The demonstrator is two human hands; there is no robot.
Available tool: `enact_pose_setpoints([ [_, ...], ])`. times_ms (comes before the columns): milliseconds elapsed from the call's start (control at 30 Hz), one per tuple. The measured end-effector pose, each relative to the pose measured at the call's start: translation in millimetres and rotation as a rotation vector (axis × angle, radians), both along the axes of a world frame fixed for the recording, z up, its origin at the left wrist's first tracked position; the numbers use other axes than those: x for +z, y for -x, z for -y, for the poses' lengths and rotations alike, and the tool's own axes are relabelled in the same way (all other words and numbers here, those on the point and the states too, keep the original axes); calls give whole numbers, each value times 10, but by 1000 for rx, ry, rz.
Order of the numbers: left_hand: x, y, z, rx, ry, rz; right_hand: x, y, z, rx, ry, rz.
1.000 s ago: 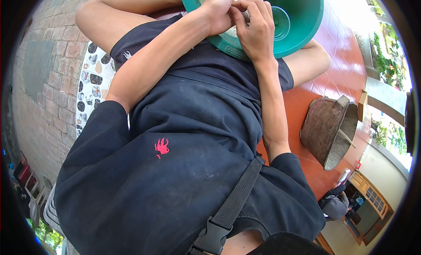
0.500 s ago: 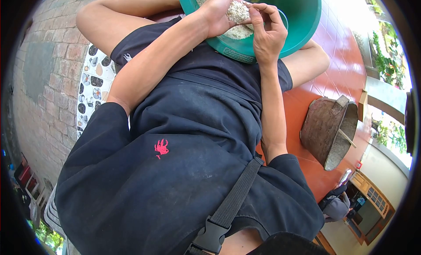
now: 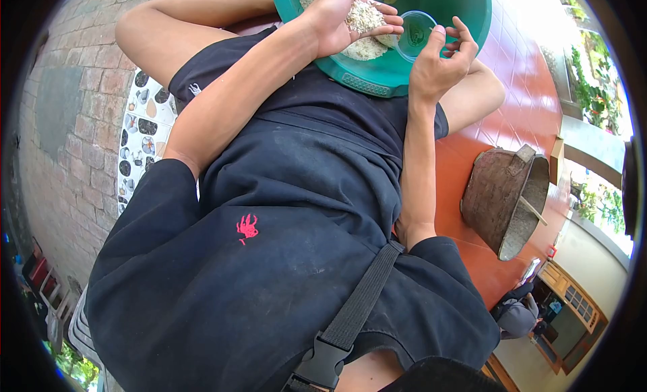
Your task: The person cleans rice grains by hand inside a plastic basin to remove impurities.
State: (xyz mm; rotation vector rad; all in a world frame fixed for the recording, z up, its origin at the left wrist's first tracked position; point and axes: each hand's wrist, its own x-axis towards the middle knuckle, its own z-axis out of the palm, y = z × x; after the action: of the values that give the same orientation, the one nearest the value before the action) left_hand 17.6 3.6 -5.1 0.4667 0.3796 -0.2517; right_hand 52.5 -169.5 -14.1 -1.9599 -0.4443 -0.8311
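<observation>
My left hand point(image 3: 335, 22) is palm up over a green basin point(image 3: 465, 18), with a heap of whitish rice grains point(image 3: 364, 17) lying on the palm and its fingers stretched out. More rice point(image 3: 366, 49) lies in the basin below. To its right, my right hand point(image 3: 445, 62) hovers by the basin's near rim with fingers bent and apart; I see nothing between them. Close to its thumb is a clear round plastic container point(image 3: 418, 35) inside the basin.
A worn brown tub point(image 3: 495, 193) with a thin stick point(image 3: 532, 212) in it lies on the reddish tiled floor point(image 3: 465, 237) at right. Another person point(image 3: 517, 318) is farther off at lower right. Brick paving point(image 3: 74, 122) runs along the left.
My right hand has moved right, away from the rice in my left palm, to beside the clear container, its fingers spreading. My left hand has stayed nearly still, its fingers now straighter.
</observation>
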Motion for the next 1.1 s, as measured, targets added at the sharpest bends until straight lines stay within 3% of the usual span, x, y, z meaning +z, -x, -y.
enact_pose_setpoints([
  [300,-283,-98,-31,-3,22,79,-36,108,-139,239,92,31],
  [400,-342,-99,-54,-29,50,146,-42,138,-214,474,357,178],
  [633,-255,-86,-14,32,-6,104,-53,191,-322,399,468,160],
  [733,-466,-157,-29,19,-34,185,-26,186,-324,393,557,242],
  [833,-147,-45,15,38,-113,81,33,219,-363,384,608,302],
  [933,-430,-142,-26,-2,-95,220,32,227,-388,350,661,325],
  [1033,-273,-84,0,21,-93,159,-4,209,-379,345,640,290],
  [1100,-423,-136,-36,18,-37,220,-53,176,-381,375,561,270],
])
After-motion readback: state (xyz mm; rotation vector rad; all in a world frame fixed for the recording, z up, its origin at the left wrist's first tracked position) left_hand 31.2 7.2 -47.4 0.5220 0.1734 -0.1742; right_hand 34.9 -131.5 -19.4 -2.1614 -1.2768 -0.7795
